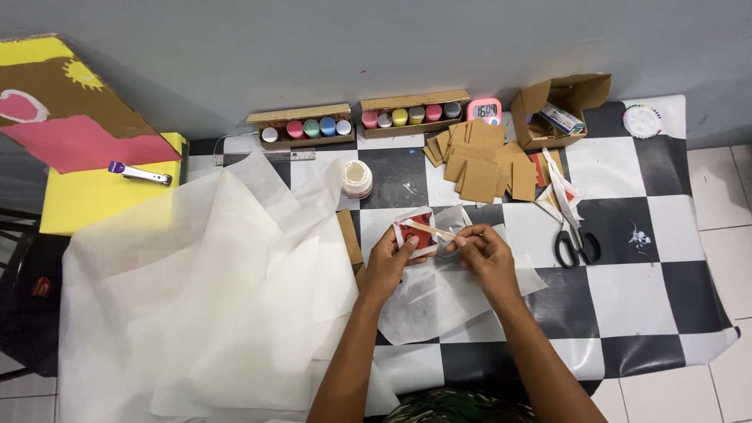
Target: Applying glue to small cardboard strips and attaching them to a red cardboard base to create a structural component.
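My left hand grips a small square piece, red inside with a white border, just above a sheet of white tissue paper. My right hand pinches a thin wooden stick whose far end lies across the red square. Both hands hover over the black-and-white chequered table cover, close together near the middle.
A large crumpled white paper sheet covers the left. A white glue jar, two cardboard trays of paint pots, cardboard cutouts, scissors, an open cardboard box, a pink timer and a yellow board lie around.
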